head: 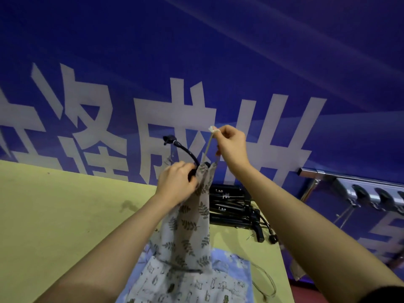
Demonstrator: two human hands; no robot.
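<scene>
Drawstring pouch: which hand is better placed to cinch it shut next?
Right, probably. The right hand pinches the drawstring taut above the pouch, free to pull. The left hand grips the pouch mouth around the black curved rod, so it steadies.

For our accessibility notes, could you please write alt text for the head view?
The left hand grips the neck of a leaf-print pouch while the right hand pinches its drawstring above. A black cable sticks out of it.
</scene>
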